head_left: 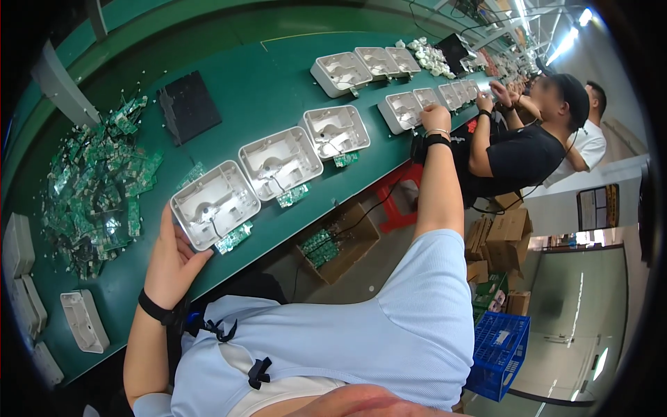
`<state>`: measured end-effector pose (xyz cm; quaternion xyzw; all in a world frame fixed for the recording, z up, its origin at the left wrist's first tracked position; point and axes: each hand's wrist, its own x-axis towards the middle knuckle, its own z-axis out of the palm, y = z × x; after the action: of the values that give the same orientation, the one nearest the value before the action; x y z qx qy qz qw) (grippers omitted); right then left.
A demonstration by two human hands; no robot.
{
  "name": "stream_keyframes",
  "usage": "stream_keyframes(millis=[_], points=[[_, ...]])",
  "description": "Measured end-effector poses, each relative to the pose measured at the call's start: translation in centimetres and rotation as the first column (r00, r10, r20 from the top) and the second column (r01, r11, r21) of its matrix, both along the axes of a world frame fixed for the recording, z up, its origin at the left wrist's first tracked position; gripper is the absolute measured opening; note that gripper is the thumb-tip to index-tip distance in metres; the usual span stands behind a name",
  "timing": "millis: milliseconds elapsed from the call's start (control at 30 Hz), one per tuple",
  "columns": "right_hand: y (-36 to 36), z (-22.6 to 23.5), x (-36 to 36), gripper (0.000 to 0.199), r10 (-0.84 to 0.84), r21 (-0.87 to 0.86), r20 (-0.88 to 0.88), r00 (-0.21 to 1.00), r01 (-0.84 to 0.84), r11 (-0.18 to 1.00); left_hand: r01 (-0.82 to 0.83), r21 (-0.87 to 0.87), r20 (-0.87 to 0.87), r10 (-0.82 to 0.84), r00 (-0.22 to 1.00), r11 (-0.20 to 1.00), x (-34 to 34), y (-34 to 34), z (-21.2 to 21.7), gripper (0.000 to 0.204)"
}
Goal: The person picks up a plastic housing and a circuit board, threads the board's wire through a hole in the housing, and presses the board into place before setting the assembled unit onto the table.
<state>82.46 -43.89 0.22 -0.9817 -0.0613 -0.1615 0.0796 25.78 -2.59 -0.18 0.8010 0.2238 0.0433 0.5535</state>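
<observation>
My left hand [175,267] grips the near-left corner of a white plastic housing [208,191], its index finger along one side and the thumb by the front edge. A wire runs out of this housing to a small green circuit board [234,237] beside it. Two more housings, a middle one [290,149] and a farther one [326,124], continue the row, each with a board at its front. Stretched far to the right, my right hand [436,119] is closed next to another white housing [399,115]; whatever its fingers hold is hidden.
A large heap of circuit boards [97,201] covers the bench's left part, near a black flat pad [189,105]. More housings [340,71] stand at the back. A co-worker [528,146] sits at the right. Below the bench edge is a cardboard box [354,243] with boards.
</observation>
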Motion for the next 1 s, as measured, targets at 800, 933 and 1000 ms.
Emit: stream_keyframes(millis=[800, 933, 1000], points=[[16.5, 2.5, -28.4, 0.030, 0.713, 0.172, 0.221, 0.665, -0.746, 0.643, 0.030, 0.000, -0.034, -0.030, 0.999, 1.000, 0.8, 0.4, 1.8, 0.117], [18.0, 0.8, -29.4, 0.024, 0.605, 0.130, 0.139, 0.784, -0.620, 0.774, 0.038, 0.011, 0.070, -0.039, 0.997, 0.999, 1.2, 0.9, 0.5, 0.119], [17.5, 0.4, -29.3, 0.022, 0.591, 0.176, 0.141, 0.794, -0.608, 0.774, 0.041, 0.021, 0.043, -0.042, 0.998, 0.999, 1.2, 0.7, 0.8, 0.119]])
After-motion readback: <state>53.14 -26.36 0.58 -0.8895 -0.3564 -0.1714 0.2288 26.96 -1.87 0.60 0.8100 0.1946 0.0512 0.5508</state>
